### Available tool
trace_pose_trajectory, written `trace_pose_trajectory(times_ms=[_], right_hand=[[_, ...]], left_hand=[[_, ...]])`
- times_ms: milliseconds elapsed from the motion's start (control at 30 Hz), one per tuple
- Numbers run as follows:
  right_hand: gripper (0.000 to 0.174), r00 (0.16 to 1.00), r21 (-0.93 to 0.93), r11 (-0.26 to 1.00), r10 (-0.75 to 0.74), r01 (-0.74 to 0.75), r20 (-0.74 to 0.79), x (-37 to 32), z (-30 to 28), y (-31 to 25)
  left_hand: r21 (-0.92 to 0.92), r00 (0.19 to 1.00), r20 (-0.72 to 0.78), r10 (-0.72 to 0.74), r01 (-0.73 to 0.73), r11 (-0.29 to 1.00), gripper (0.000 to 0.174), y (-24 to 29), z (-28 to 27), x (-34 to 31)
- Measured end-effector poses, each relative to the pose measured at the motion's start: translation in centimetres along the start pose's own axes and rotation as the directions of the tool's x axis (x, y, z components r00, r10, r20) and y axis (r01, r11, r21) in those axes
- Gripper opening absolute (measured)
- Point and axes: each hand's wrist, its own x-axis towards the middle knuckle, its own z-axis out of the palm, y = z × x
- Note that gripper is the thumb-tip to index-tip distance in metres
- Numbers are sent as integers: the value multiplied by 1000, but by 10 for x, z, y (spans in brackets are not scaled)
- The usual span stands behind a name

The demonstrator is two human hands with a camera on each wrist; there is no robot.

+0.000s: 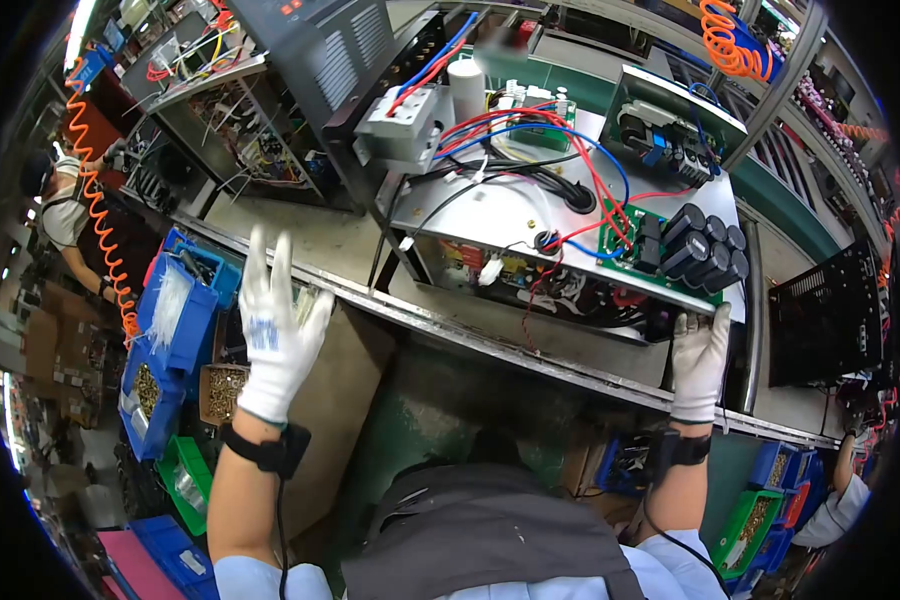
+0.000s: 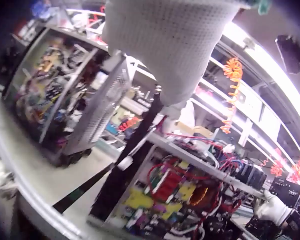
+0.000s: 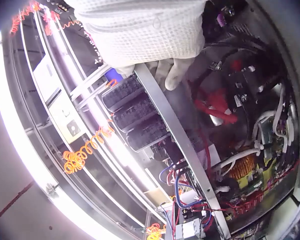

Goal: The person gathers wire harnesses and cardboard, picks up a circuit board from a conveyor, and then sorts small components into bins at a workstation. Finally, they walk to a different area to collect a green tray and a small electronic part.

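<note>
An electronics chassis with a metal top plate (image 1: 450, 212) stands on the bench, carrying red and blue wires, a green board and black capacitors (image 1: 705, 245). My gloved right hand (image 1: 698, 365) grips the plate's front right corner; in the right wrist view its fingers curl round the metal edge (image 3: 175, 120) beside the capacitors. The gloved left hand (image 1: 278, 330) is raised at the bench's front edge, left of the chassis, fingers extended, holding nothing visible. In the left wrist view that glove (image 2: 165, 45) covers the top, with the chassis's inner parts (image 2: 175, 195) below.
Another opened unit (image 1: 240, 140) stands at the back left. Blue bins (image 1: 175, 315) and a green bin (image 1: 185, 480) of small parts sit at lower left. A black panel (image 1: 825, 315) stands at right. Orange coiled hoses hang on both sides. People are visible at both edges.
</note>
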Motion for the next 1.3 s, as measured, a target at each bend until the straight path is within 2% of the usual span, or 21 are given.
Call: trace_pose_trajectory(times_ms=[100,167,200,267,300,367,400,433,500,567,667,733,767,900,1000,1067,1100,1133,1200,1233,1300], right_hand=[[39,998,-51,997,60,-60,14,-21,-27,3],[38,994,-129,985,113,-114,-12,-59,-40,10],[36,984,-152,972,170,-177,-57,-81,-50,14],[32,944,-83,951,279,-296,-175,-117,-79,28],[31,945,-105,947,285,-304,-163,-132,-95,32],[30,941,-105,942,300,-317,-154,-154,-106,43],[30,941,-86,946,298,-314,-160,-160,-99,49],[30,935,-107,941,297,-322,-194,-158,-92,54],[29,942,-162,929,321,-334,-100,-156,-55,57],[29,937,-190,918,347,-349,-45,-144,-26,61],[39,923,-322,911,330,-256,199,-142,13,70],[40,898,-372,873,401,-315,182,-138,34,87],[41,863,-420,839,459,-345,209,-138,37,99],[39,796,-476,755,582,-452,168,-165,51,126],[34,735,-430,728,651,-534,188,-178,50,138],[35,748,-481,705,648,-520,141,-181,40,144],[35,770,-506,683,636,-526,58,-185,39,148],[35,764,-536,666,643,-519,58,-185,33,151],[36,738,-577,623,673,-528,50,-186,32,156],[37,743,-620,589,669,-518,15,-185,35,159],[37,700,-635,546,714,-546,12,-170,31,167]], left_hand=[[-20,952,199,-231,240,971,73,-52,0,-90],[-87,932,231,-278,304,949,66,-83,-3,-155],[-42,857,323,-402,437,898,61,-90,-13,-181],[-121,836,310,-452,507,854,53,-109,-22,-243],[-200,712,403,-575,682,704,50,-108,-31,-257],[-53,621,465,-631,731,680,46,-122,-45,-310],[151,670,451,-590,594,790,45,-141,-42,-344],[95,614,510,-602,655,749,46,-144,-53,-354],[-120,583,513,-630,775,621,45,-149,-65,-366],[-155,639,430,-638,749,645,45,-139,-73,-363],[30,542,482,-688,775,631,50,-139,-100,-367],[-31,539,494,-682,795,606,54,-152,-87,-400],[-31,614,398,-682,752,659,56,-153,-81,-412],[120,558,339,-758,773,623,57,-162,-71,-414],[9,484,340,-806,855,518,66,-179,-59,-410],[-150,369,263,-891,928,340,65,-191,-37,-402],[-181,289,344,-893,954,239,72,-201,-28,-393],[-176,285,341,-896,955,237,72,-207,-21,-378],[-296,142,384,-912,955,24,79,-212,-6,-348],[-369,153,408,-900,930,-9,90,-209,-4,-329],[-297,101,357,-929,955,-10,86,-218,23,-320]])
